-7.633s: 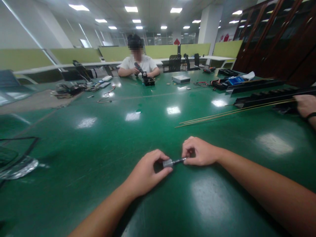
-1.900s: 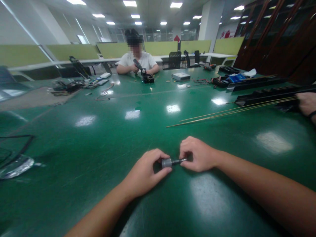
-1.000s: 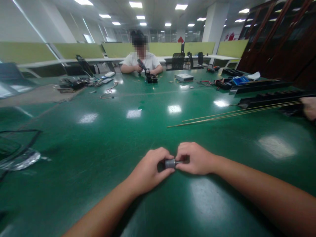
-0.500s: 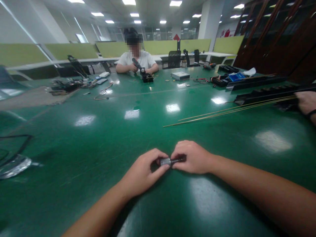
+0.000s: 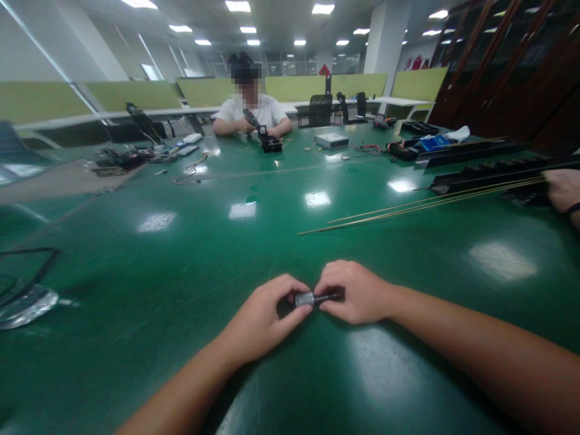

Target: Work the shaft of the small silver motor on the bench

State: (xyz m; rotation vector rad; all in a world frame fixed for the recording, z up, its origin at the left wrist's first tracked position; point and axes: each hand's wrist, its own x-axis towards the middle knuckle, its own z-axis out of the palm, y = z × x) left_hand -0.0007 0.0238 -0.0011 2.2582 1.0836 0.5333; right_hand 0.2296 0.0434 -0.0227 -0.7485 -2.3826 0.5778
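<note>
Left hand (image 5: 260, 308) is pinching the silvery metal cylinder (image 5: 304, 299), thumb on the near side, fingers on the far side. Right hand (image 5: 357, 293) is closing thumb and fingers on the thin dark shaft (image 5: 322, 298) sticking out rightward from it. Hands are sitting close together, fingertips near each other. Piece is lying roughly sideways, low over the near-middle of the green table (image 5: 181, 272); can't tell if it's touching the surface. Shaft's right end is hiding inside the right hand; can't tell if the two parts are fixed together.

Handling, judging by looks: probably stiff, dense for its size, not fragile; smooth round barrel is likely rolling or slipping if gripped loosely. Best hold: cylinder across its sides, shaft close to its base, both in line, since side load could be bending the thin part.

Beyond, the thin brass-colored rods (image 5: 362, 219) are running rightward toward another person's hand (image 5: 562, 187). Far side, a person in a white shirt (image 5: 272, 111) is holding a dark tool (image 5: 251, 118).
</note>
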